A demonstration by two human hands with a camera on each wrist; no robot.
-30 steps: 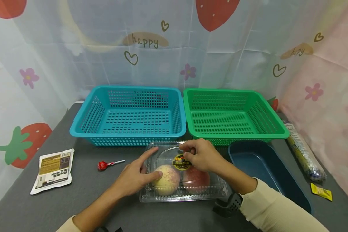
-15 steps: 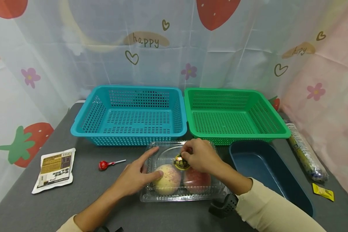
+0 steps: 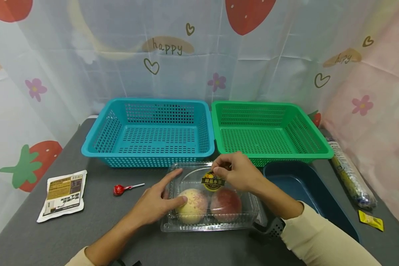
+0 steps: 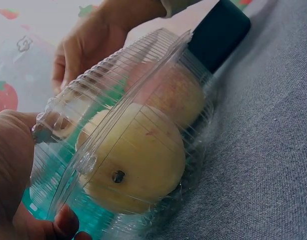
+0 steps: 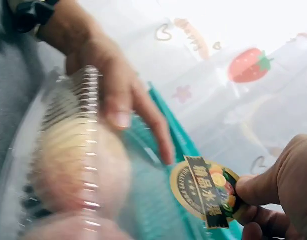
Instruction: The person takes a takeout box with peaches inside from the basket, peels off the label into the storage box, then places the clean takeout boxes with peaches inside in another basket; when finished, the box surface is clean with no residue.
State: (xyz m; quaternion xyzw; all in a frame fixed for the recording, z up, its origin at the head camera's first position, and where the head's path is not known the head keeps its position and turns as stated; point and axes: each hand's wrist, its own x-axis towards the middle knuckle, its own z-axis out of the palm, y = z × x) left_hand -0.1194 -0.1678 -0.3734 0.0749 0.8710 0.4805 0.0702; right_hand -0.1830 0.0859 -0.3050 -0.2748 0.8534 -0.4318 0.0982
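A clear plastic fruit box [image 3: 193, 173] lies on the grey table with its lid down. Inside sit a yellow peach [image 3: 191, 207] and a red peach [image 3: 226, 205]. My left hand [image 3: 159, 202] holds the box's left end, thumb on the lid and the other fingers along the side. Between thumb and fingers, my right hand [image 3: 242, 173] pinches the upper edge of a round gold-and-black sticker [image 5: 206, 190]. In the right wrist view the sticker stands away from the lid, its printed face showing.
Behind the box stand a blue basket [image 3: 146, 155] and a green basket [image 3: 269, 156]. A dark blue tray [image 3: 306, 184] lies right, near a long wrapped packet [image 3: 349, 173] and a yellow packet [image 3: 370, 220]. Left are a red lollipop [image 3: 118, 190] and a foil pouch [image 3: 62, 195].
My right hand has moved up and to the right, and the sticker has shifted with it, uncovering more of the red peach. My left hand and the box have stayed put.
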